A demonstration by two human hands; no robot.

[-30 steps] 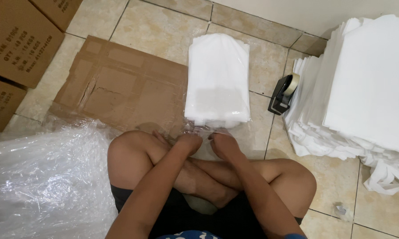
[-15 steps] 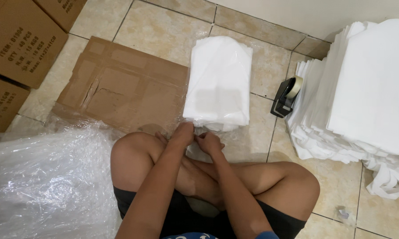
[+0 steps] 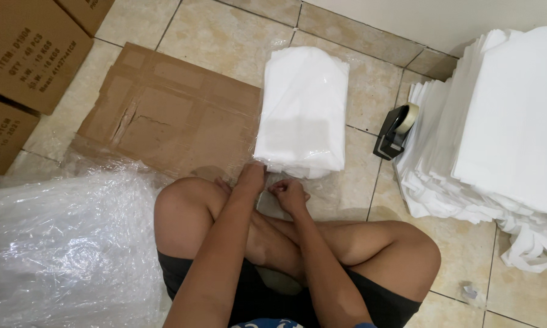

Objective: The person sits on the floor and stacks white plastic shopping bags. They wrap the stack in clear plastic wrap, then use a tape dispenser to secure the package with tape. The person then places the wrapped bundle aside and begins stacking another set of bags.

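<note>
On tile, both hands (image 3: 272,185) pinch the white bundle's (image 3: 304,109) near edge.

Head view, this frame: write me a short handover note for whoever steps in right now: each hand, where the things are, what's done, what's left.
Left hand: fingers closed at the near edge of the white fabric bundle in clear plastic wrap; it appears to pinch the wrap.
Right hand: curled just short of that edge, fingers closed; what it pinches cannot be made out.
Things: bundle lies on the tiled floor beside a flattened cardboard sheet. Tape dispenser stands to the right, against the tall stack of white fabric pieces. Heap of clear plastic bags by the left knee.
Done: bundle is inside its wrap.
Left: near end looks unsealed; no tape seen on it.
</note>
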